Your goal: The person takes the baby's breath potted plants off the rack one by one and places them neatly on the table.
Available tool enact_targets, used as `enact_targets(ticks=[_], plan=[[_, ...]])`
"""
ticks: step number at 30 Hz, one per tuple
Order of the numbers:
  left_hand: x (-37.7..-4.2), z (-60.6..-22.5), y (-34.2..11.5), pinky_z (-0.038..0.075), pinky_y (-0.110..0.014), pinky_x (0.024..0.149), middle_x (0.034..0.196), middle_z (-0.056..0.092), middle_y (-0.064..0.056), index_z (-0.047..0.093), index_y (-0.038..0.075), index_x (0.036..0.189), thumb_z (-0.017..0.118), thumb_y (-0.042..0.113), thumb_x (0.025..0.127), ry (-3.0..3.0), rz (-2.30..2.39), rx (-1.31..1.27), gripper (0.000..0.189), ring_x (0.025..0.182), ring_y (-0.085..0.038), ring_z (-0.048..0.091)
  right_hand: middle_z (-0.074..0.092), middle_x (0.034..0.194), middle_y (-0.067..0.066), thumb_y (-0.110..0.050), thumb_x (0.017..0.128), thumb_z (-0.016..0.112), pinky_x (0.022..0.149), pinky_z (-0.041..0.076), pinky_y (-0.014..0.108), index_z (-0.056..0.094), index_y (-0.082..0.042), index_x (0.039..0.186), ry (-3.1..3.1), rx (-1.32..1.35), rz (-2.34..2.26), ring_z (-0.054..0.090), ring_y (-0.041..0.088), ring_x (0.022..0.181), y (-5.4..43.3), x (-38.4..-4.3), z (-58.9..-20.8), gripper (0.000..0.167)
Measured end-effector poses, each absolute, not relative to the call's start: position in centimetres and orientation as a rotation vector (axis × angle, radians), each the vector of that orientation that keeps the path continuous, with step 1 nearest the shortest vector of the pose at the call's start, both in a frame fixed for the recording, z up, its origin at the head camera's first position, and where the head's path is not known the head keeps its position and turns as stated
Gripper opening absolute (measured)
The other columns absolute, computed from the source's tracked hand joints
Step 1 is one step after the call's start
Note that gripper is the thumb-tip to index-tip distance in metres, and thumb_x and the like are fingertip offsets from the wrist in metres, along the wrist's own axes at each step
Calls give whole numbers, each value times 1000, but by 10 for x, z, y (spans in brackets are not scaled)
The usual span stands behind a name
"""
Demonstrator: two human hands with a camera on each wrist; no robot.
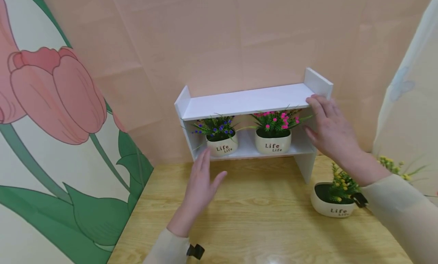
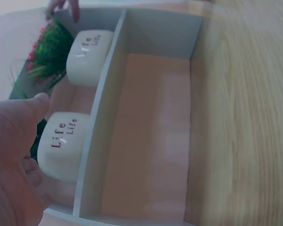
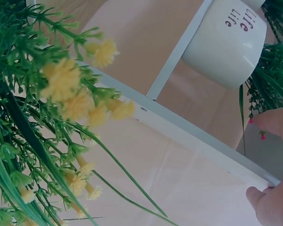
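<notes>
A white two-tier shelf [image 1: 246,102] stands on the wooden table against the wall. On its middle board sit a cream pot with blue-purple flowers [image 1: 221,146] and a cream pot with pink flowers [image 1: 273,144], both lettered "Life". My right hand [image 1: 333,129] holds the shelf's upper right corner; the right wrist view shows digits on both faces of the side panel [image 3: 193,136]. My left hand [image 1: 200,184], thumb spread and fingers fairly straight, is in front of the shelf's lower left, near the blue-flowered pot. Whether its fingertips touch anything, I cannot tell.
A third cream pot with yellow flowers [image 1: 333,207] stands on the table [image 1: 253,210] at the right, beneath my right forearm. More yellow blooms [image 1: 393,167] show behind that sleeve. Pink cloth [image 1: 212,39] covers the back wall; a tulip-printed panel [image 1: 54,96] is at the left.
</notes>
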State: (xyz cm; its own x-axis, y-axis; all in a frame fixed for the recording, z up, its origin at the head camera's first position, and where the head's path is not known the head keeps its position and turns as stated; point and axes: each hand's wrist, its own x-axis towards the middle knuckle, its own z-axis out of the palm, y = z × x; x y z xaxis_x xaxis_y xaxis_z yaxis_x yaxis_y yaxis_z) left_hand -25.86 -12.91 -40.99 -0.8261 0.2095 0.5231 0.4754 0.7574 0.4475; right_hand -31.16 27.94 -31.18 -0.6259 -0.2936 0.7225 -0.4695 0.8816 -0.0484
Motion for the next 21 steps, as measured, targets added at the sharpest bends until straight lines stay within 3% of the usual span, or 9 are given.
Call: enact_targets(ticks=[7,15,21], plan=[[-277,-407,-131,26,-54,132,180,25,-17,22,8,176,72,47,107,-2550,-921,-421,94,165,-35,25,39,159,29,0,85,89,122,37,66,36,2,161,-2292,535,301,37,52,145,279,-311,-312,93],[-295,-401,-126,28,-57,131,176,29,-26,32,0,171,75,46,106,-2542,-1012,-350,91,162,-42,31,39,159,29,0,85,89,116,41,70,36,1,161,-2298,525,306,37,52,144,280,-311,-312,93],[-307,-398,-121,30,-59,129,177,26,-28,27,-2,172,77,46,104,-2542,-1069,-275,97,161,-46,31,38,161,28,-1,85,89,122,37,66,36,0,163,-2312,521,313,36,52,146,280,-312,-313,94]])
